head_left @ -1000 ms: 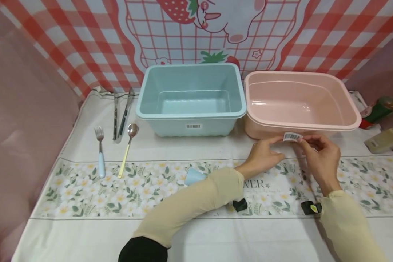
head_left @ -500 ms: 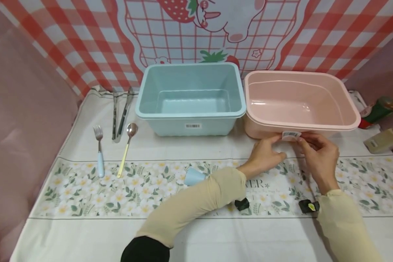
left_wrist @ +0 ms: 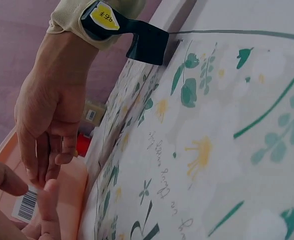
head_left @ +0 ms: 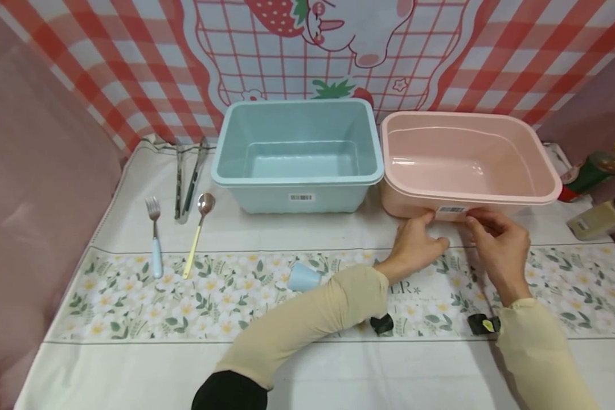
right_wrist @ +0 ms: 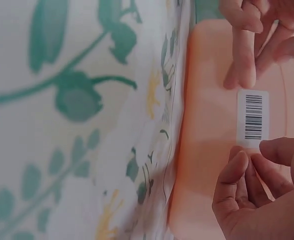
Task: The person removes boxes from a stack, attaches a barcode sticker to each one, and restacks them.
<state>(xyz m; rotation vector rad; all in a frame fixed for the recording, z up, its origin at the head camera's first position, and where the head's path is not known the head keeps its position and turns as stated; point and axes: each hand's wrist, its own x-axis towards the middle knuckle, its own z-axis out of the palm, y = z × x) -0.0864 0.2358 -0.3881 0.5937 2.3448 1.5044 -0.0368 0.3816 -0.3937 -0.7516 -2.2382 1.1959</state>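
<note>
A white barcode sticker [head_left: 451, 210] lies against the front wall of the pink tub [head_left: 405, 205], under its rim. My left hand [head_left: 415, 242] is at the sticker's left end, its fingers fairly straight and close to the edge. At the other end my right hand [head_left: 503, 245] pinches a corner, the thumb over it and the other fingers bent. The right wrist view shows the sticker [right_wrist: 253, 117] lying nearly flat between both hands. Part of it is covered by fingers in the left wrist view.
A light blue tub [head_left: 302, 181] with its own barcode stands left of the pink one. Further left lie a fork [head_left: 156, 239], tongs [head_left: 187, 193] and a spoon [head_left: 200, 233]. A small blue cup [head_left: 303, 277] is by the left sleeve. Two bottles [head_left: 602, 216] stand far right.
The sticker, held slightly curved in front of the pink tub before, has moved back and lies against its wall. Both hands followed it slightly; the left fingers have drawn off toward its edge.
</note>
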